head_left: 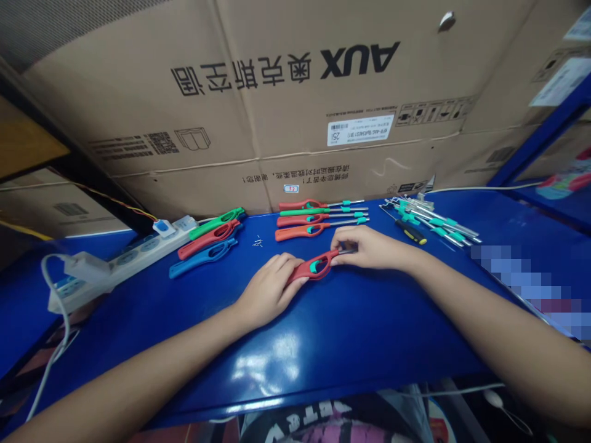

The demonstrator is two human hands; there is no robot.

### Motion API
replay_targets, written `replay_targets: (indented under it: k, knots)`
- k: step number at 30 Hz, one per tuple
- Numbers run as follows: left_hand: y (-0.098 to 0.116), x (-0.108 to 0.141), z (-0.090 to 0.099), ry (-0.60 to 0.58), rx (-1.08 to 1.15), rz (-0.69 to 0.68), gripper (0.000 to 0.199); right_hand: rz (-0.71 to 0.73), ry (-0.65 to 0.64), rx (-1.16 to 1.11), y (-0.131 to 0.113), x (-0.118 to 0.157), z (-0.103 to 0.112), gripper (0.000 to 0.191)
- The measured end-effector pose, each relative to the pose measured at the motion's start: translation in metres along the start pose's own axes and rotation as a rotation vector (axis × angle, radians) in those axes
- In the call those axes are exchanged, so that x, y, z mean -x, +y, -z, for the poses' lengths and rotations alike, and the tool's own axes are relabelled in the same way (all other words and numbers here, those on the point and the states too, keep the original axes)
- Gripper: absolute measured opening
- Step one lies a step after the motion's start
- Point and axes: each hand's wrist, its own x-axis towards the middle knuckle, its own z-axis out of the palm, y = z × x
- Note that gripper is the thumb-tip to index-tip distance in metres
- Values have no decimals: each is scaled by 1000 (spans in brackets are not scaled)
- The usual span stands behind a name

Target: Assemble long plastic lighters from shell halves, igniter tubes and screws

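My left hand (272, 288) is closed round the handle of a red gas lighter (323, 266) with a teal trigger, low over the blue table. At the lighter's other end, my right hand (364, 247) pinches the metal tube near the red body. Just beyond my hands lie several assembled lighters (302, 231), red, orange and green, side by side with their metal tubes pointing right. Handles without tubes (210, 240), in green, red and blue, rest to the left. On the right is a pile of metal tubes (434, 223) with teal triggers.
A black and yellow screwdriver (413, 232) lies beside the tube pile. Tiny pale pieces (257, 242) sit near the handles. A white power strip (127, 261) with plugs and cables runs along the left. A large cardboard sheet (277, 123) stands behind the blue table (194, 351).
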Motion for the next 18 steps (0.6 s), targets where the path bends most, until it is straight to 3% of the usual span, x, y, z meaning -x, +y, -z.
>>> replay_targets:
  k: [6, 18]
  knots:
    - [-1, -2, 0, 30, 94, 66, 31, -71, 39, -211, 8, -1, -3, 35]
    - [-9, -1, -2, 227, 325, 193, 27, 8, -111, 113, -2, 3, -4, 20]
